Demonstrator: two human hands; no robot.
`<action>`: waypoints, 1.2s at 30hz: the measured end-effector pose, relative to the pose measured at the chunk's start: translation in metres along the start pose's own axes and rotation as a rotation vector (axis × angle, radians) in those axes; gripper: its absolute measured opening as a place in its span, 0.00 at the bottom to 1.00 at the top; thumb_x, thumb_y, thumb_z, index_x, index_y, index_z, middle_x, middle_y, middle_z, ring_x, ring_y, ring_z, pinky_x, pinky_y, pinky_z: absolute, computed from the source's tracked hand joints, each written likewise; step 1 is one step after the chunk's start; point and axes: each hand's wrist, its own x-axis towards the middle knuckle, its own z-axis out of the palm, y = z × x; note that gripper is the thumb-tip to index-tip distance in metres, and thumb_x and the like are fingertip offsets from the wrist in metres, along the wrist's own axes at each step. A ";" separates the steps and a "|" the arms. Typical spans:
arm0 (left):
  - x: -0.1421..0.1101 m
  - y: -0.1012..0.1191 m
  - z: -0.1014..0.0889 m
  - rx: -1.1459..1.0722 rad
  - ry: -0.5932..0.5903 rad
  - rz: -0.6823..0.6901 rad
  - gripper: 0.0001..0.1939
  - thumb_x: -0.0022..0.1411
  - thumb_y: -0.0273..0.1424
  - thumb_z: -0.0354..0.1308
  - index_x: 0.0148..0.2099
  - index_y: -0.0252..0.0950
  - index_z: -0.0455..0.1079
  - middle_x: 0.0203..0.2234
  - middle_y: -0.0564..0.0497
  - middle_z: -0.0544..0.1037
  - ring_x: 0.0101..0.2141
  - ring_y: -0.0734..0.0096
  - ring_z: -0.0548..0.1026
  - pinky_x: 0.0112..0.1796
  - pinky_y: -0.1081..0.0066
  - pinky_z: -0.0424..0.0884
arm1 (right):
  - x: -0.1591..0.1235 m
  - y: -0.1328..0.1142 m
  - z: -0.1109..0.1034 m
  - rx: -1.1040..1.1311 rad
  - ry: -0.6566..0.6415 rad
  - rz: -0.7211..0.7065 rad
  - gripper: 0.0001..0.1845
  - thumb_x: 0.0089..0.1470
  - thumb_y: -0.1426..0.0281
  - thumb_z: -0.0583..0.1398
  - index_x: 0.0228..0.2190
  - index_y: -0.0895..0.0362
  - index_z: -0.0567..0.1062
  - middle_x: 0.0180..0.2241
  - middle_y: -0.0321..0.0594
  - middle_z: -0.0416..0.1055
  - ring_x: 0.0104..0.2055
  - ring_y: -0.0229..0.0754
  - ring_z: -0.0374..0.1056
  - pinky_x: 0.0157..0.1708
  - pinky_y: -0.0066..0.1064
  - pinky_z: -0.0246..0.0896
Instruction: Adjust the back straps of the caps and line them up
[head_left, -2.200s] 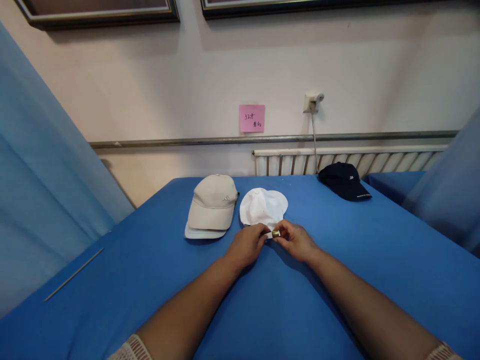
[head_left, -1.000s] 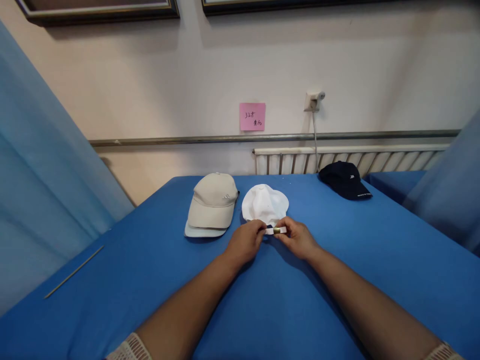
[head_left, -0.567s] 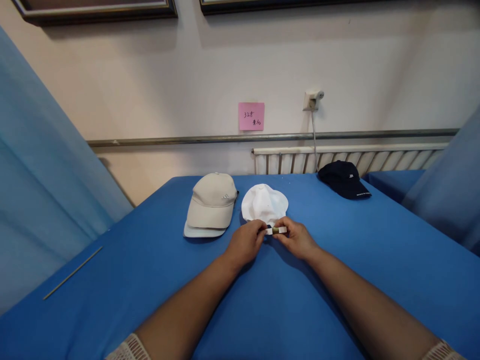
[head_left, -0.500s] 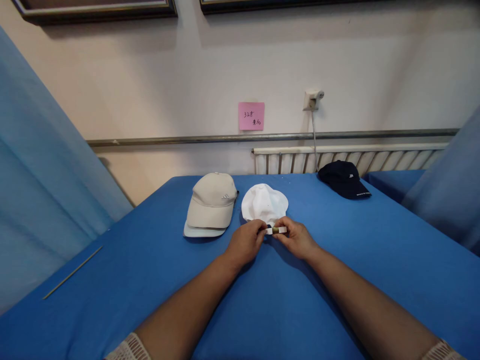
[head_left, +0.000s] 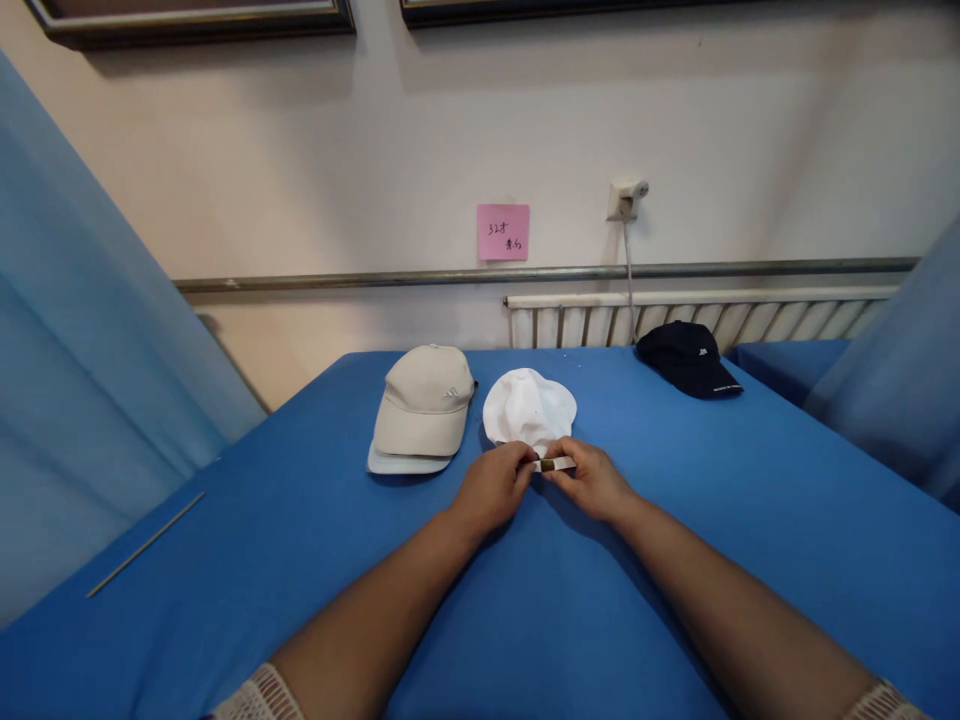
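White cap (head_left: 529, 405), strap (head_left: 564, 463) pinched from both sides

Left hand (head_left: 495, 482) and right hand (head_left: 594, 480) hold the strap narrowly; beige cap (head_left: 424, 405) sits left, dark cap (head_left: 679, 357) far right.

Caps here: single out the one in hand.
The white cap in the middle: the left hand and right hand pinch its strap. The beige cap, the pale one beneath it and the navy cap are untouched.

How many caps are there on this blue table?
4: beige cap resting on a pale cap at left, white cap in the middle, navy cap back right. More could be hidden underneath.
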 end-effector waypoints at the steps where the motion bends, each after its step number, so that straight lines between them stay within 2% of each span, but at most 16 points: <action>1: 0.000 -0.001 0.000 -0.002 0.005 0.000 0.08 0.64 0.30 0.52 0.42 0.36 0.71 0.36 0.48 0.78 0.35 0.65 0.75 0.35 0.70 0.66 | 0.000 0.000 0.000 -0.001 0.002 -0.001 0.06 0.50 0.70 0.60 0.34 0.53 0.72 0.32 0.34 0.73 0.33 0.39 0.69 0.35 0.30 0.63; 10: -0.001 0.003 0.002 -0.103 -0.004 -0.027 0.09 0.63 0.32 0.53 0.44 0.37 0.71 0.37 0.47 0.79 0.37 0.64 0.76 0.36 0.70 0.68 | 0.000 -0.002 -0.002 -0.032 -0.002 -0.002 0.06 0.51 0.69 0.60 0.34 0.54 0.72 0.32 0.35 0.74 0.33 0.40 0.69 0.35 0.31 0.63; 17: -0.002 0.004 0.006 -0.173 0.006 -0.005 0.14 0.62 0.29 0.53 0.50 0.39 0.69 0.43 0.48 0.79 0.42 0.64 0.76 0.41 0.69 0.69 | 0.000 -0.003 -0.002 -0.036 -0.001 -0.035 0.08 0.50 0.71 0.60 0.36 0.54 0.73 0.34 0.36 0.74 0.35 0.40 0.70 0.35 0.31 0.64; 22: -0.002 0.004 0.007 -0.167 -0.002 -0.027 0.13 0.62 0.30 0.53 0.49 0.38 0.69 0.39 0.48 0.80 0.38 0.65 0.77 0.37 0.70 0.69 | 0.000 -0.004 -0.002 -0.069 -0.001 -0.022 0.08 0.50 0.72 0.60 0.36 0.54 0.73 0.35 0.37 0.75 0.34 0.40 0.70 0.35 0.30 0.63; 28: -0.001 0.004 0.012 -0.264 0.025 -0.101 0.13 0.59 0.29 0.55 0.48 0.37 0.69 0.36 0.51 0.80 0.32 0.69 0.76 0.33 0.71 0.68 | 0.000 0.000 0.000 -0.061 0.017 -0.032 0.09 0.51 0.71 0.60 0.37 0.54 0.73 0.35 0.37 0.75 0.35 0.41 0.71 0.36 0.31 0.64; 36: 0.001 0.000 0.012 -0.270 0.059 -0.139 0.10 0.59 0.31 0.56 0.43 0.36 0.72 0.36 0.51 0.80 0.32 0.69 0.76 0.33 0.72 0.68 | 0.000 0.001 0.001 -0.057 0.018 -0.032 0.09 0.51 0.70 0.60 0.37 0.54 0.73 0.35 0.37 0.75 0.35 0.40 0.70 0.35 0.31 0.64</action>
